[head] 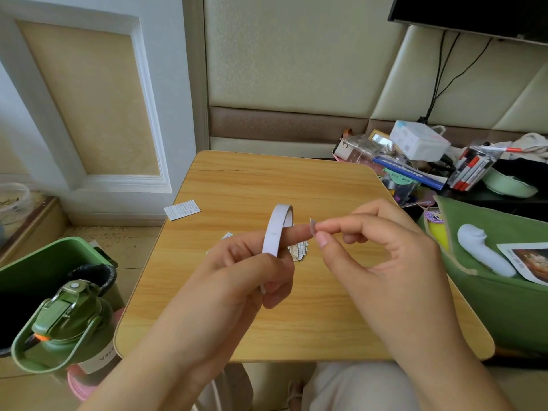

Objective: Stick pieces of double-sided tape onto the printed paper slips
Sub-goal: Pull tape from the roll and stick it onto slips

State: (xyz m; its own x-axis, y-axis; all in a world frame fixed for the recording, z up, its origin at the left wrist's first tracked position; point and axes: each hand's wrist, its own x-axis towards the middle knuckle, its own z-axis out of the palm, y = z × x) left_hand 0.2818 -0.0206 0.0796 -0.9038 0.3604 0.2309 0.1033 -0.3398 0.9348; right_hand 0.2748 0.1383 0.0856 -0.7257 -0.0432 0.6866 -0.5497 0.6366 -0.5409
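Note:
My left hand (pixel 252 268) holds a white roll of double-sided tape (pixel 277 229) upright above the middle of the wooden table (pixel 296 330), with the index finger pushed through the ring. My right hand (pixel 376 250) pinches a small piece of tape (pixel 312 226) between thumb and index finger, right at the tip of the left index finger. One printed paper slip (pixel 182 209) lies flat at the table's left edge. A small pile of printed slips (pixel 299 251) lies on the table under my hands, mostly hidden by the fingers.
A green water bottle (pixel 65 324) and a green bin (pixel 44 268) stand left of the table. To the right lie a green pouch (pixel 489 295) with a white device, and a cluttered heap of markers (pixel 471 170), boxes and bags at the back right.

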